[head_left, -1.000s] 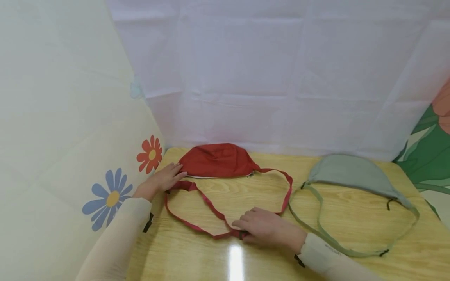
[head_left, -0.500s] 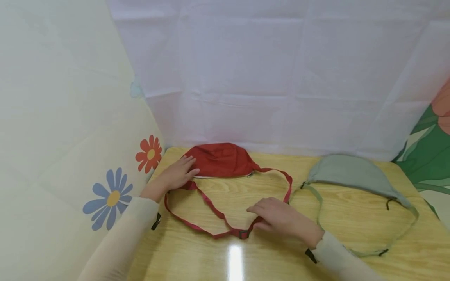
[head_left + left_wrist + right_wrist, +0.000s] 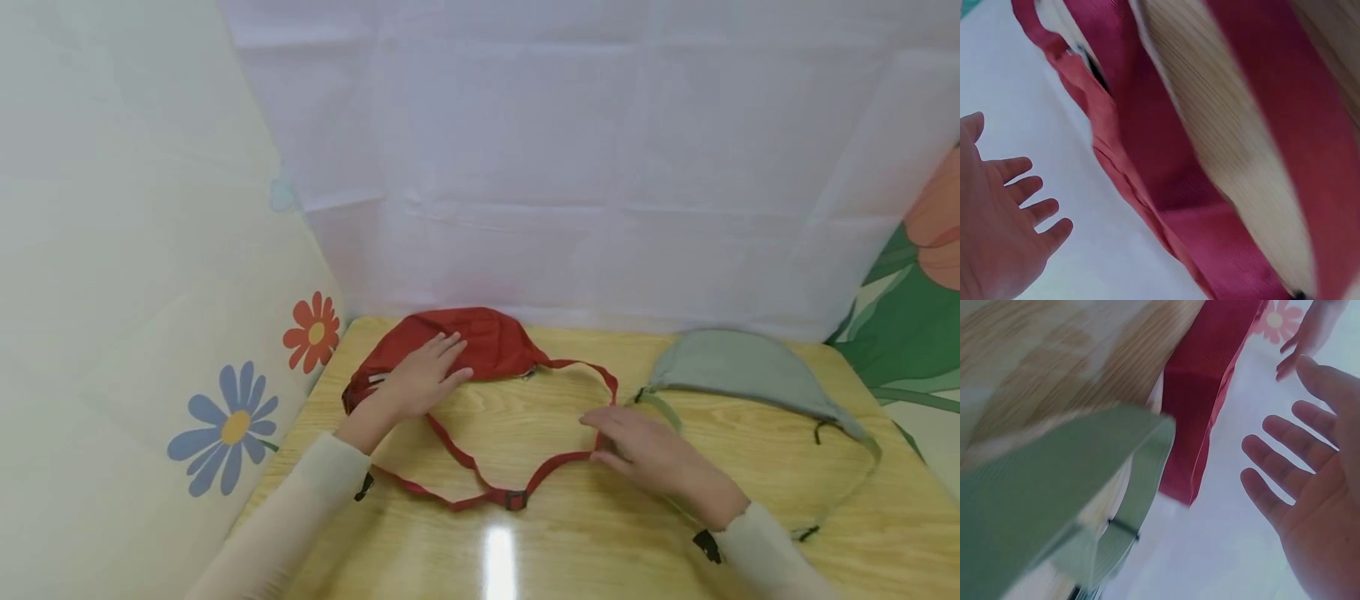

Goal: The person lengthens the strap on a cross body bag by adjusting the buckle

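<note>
Lying on the worktop (image 3: 577, 550), head view: red bag (image 3: 491, 342), its red strap (image 3: 495, 497) looped in front.
Left hand (image 3: 422, 377): fingers extended over the red bag's left part; touching or not, I can't tell.
Right hand (image 3: 645, 446): wide, near the red strap, in front and right of the red bag.
Grey-green bag (image 3: 738, 371): right of the red bag.
Left wrist view: left hand spread.
Right wrist view: right hand spread likewise.

Left hand (image 3: 415, 381) and right hand (image 3: 663, 454) are bare. Left sleeve (image 3: 288, 525) and right sleeve (image 3: 772, 554) match, both plain pale cream and long. There's a little black tab (image 3: 363, 487) poking out below the left one and a second black tab (image 3: 707, 546) below the right, kinda too small to make out.
</note>
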`<state>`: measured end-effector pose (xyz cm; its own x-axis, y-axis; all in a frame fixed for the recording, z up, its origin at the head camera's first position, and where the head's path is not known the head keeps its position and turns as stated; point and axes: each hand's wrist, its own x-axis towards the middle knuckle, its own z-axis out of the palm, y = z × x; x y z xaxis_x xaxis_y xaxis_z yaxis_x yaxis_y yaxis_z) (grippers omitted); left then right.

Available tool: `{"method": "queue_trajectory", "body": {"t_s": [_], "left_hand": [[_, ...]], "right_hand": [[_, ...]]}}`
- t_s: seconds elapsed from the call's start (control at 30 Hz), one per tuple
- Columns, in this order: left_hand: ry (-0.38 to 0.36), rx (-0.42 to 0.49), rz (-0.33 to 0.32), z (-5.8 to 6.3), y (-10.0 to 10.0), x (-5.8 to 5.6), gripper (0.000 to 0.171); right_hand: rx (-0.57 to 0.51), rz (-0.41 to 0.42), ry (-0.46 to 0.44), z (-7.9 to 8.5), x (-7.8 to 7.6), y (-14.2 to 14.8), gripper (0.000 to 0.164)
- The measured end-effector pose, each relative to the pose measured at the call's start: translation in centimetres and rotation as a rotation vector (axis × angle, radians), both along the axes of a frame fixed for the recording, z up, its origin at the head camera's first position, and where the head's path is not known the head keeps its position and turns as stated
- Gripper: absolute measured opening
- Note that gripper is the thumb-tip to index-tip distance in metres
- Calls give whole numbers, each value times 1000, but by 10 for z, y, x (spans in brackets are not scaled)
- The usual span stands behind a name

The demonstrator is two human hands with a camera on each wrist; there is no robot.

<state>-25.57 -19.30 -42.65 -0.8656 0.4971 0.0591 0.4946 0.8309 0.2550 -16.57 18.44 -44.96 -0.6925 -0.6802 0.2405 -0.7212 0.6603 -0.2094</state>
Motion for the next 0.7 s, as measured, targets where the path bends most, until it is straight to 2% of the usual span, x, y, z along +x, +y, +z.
{"method": "queue_trajectory", "body": {"t_s": [0.23,0.43,0.7], "left_hand": [[15,-43,-84,6,44,18,71],[41,-36,-157,5,81,32,70],[80,-46,-249,6,125,47,70]], "right_hand": [[-73,-48,62,-1,6,33,50],[-79,-133,26,0,14,56,54],[-126,-195,65,-2,30,83,60]]}}
